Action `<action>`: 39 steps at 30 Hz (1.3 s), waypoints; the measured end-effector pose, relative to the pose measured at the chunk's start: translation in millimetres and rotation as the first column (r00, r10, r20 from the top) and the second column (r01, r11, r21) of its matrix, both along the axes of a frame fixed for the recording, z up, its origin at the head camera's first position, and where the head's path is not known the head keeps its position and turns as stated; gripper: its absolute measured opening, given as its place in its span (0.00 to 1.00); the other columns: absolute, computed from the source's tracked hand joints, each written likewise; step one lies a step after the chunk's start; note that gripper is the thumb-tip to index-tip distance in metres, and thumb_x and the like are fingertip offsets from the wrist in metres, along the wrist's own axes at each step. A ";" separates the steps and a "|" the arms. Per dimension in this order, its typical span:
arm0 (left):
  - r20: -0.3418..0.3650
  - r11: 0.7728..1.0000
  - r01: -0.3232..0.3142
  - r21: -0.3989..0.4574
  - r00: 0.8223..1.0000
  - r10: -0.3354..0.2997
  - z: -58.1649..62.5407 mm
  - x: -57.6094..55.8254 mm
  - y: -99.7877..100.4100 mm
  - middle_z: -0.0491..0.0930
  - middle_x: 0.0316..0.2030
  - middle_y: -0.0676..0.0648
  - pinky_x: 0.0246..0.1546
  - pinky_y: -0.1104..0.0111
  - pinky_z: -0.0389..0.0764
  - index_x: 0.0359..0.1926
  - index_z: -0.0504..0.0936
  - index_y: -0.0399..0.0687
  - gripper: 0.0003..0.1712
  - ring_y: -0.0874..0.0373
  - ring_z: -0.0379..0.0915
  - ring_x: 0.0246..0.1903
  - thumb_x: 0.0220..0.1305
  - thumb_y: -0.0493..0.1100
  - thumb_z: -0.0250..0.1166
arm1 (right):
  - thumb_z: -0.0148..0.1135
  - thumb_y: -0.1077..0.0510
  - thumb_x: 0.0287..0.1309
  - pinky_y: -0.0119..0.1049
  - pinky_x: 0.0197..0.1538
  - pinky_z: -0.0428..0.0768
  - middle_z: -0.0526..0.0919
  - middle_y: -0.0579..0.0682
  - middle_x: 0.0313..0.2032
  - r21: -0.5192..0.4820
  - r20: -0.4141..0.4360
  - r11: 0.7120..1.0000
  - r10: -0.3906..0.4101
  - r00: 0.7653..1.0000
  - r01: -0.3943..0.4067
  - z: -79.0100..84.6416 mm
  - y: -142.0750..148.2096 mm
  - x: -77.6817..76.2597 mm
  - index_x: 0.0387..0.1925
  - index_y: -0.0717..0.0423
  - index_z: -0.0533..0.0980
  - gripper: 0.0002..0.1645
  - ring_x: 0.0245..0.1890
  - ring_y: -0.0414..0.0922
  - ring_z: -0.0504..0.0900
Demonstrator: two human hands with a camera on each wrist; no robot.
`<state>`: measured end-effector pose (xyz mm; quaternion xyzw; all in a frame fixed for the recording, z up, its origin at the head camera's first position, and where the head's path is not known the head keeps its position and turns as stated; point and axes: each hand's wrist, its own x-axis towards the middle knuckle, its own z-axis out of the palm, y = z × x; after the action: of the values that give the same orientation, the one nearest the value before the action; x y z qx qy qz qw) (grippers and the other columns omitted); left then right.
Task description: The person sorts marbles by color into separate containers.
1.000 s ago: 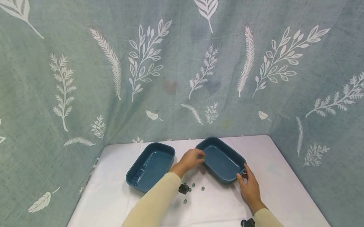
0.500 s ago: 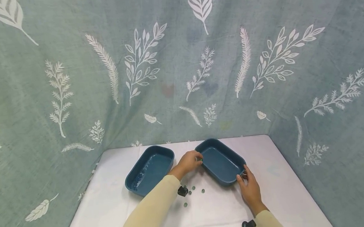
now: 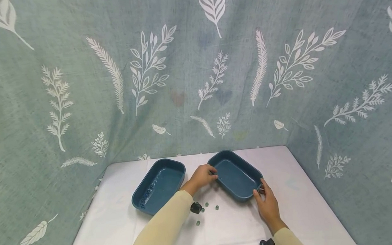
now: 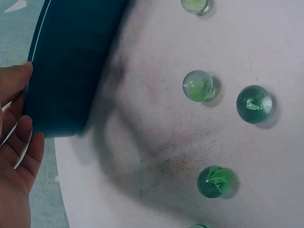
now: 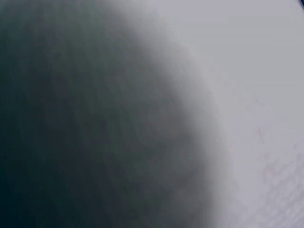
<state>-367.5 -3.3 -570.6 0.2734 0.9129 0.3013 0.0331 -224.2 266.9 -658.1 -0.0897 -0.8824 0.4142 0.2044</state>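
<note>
Changed: left grip (image 3: 202,175), relaxed at the rim of a blue tray (image 3: 236,174), no longer shows a marble; a speck (image 3: 221,178) inside, just right of it (too small to be sure), suggests delivery | right grip (image 3: 267,203) pinches that tray's corner | green marbles (image 3: 217,207) lie nearside of left grip, on white worktop (image 3: 232,227) | leaf-printed curtain (image 3: 236,72) beyond both

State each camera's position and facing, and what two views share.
Head: on the head, facing forward and down at the curtain, tabletop, left tray and right tray; left hand, right hand and sleeves show.
Left wrist: on that wrist, facing the right tray and marbles; the left hand shows at left.
Right wrist: on that wrist, facing a pale surface and an unidentifiable dark blur; no hand is discernible.
Head and left wrist share the left hand, right tray and marbles.
</note>
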 end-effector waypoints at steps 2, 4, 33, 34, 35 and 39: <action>-0.002 1.000 0.001 0.000 1.000 -0.001 0.0 -0.2 -1.6 0.81 0.41 0.52 0.42 0.66 0.78 0.46 0.86 0.47 0.14 0.60 0.77 0.41 0.60 0.46 0.70 | 0.58 0.43 0.67 0.58 0.57 0.70 0.73 0.59 0.57 -0.001 -0.010 1.000 0.007 1.000 -0.007 0.4 -0.9 -0.5 0.73 0.51 0.58 0.39 0.54 0.55 0.75; -0.013 1.000 0.013 0.004 1.000 -0.013 0.1 -0.5 -3.3 0.82 0.41 0.52 0.40 0.66 0.78 0.46 0.86 0.47 0.14 0.60 0.77 0.39 0.60 0.45 0.71 | 0.58 0.44 0.67 0.58 0.57 0.70 0.73 0.59 0.57 -0.006 -0.013 1.000 0.008 1.000 -0.008 0.6 -1.9 -0.8 0.73 0.51 0.58 0.39 0.54 0.55 0.75; -0.135 0.973 -0.230 0.026 0.964 0.231 -49.6 78.8 -77.2 0.82 0.42 0.54 0.50 0.59 0.76 0.45 0.85 0.52 0.14 0.55 0.76 0.46 0.57 0.45 0.71 | 0.57 0.44 0.68 0.57 0.55 0.71 0.74 0.60 0.56 0.001 -0.005 1.000 0.016 1.000 -0.016 1.8 -0.7 0.7 0.73 0.52 0.57 0.39 0.52 0.55 0.76; -0.131 0.968 -0.251 0.030 0.959 0.253 -52.4 81.6 -78.2 0.82 0.42 0.54 0.50 0.59 0.75 0.45 0.85 0.52 0.14 0.55 0.76 0.47 0.56 0.45 0.71 | 0.57 0.43 0.68 0.57 0.55 0.71 0.73 0.60 0.56 0.003 -0.004 1.000 0.015 1.000 -0.015 1.3 -0.7 0.4 0.73 0.52 0.57 0.39 0.53 0.55 0.76; -0.131 0.963 -0.268 0.029 0.954 0.270 -55.0 83.9 -79.1 0.82 0.42 0.54 0.51 0.59 0.75 0.45 0.85 0.52 0.14 0.55 0.76 0.46 0.56 0.45 0.71 | 0.57 0.43 0.68 0.57 0.55 0.71 0.73 0.60 0.56 0.003 -0.004 1.000 0.015 1.000 -0.015 1.0 -0.7 0.1 0.73 0.52 0.57 0.39 0.53 0.55 0.75; -0.115 0.944 -0.326 0.055 0.937 0.330 -63.0 92.4 -81.9 0.81 0.41 0.55 0.49 0.59 0.76 0.45 0.85 0.53 0.15 0.57 0.76 0.45 0.54 0.45 0.72 | 0.56 0.43 0.68 0.58 0.56 0.70 0.73 0.60 0.57 0.002 0.006 1.000 0.010 1.000 -0.010 0.3 -0.7 -0.1 0.73 0.51 0.57 0.39 0.53 0.55 0.75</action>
<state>-275.0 -85.2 -633.6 0.1360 0.9405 0.3013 -0.0785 -224.3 266.2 -657.7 -0.0866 -0.8838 0.4142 0.1996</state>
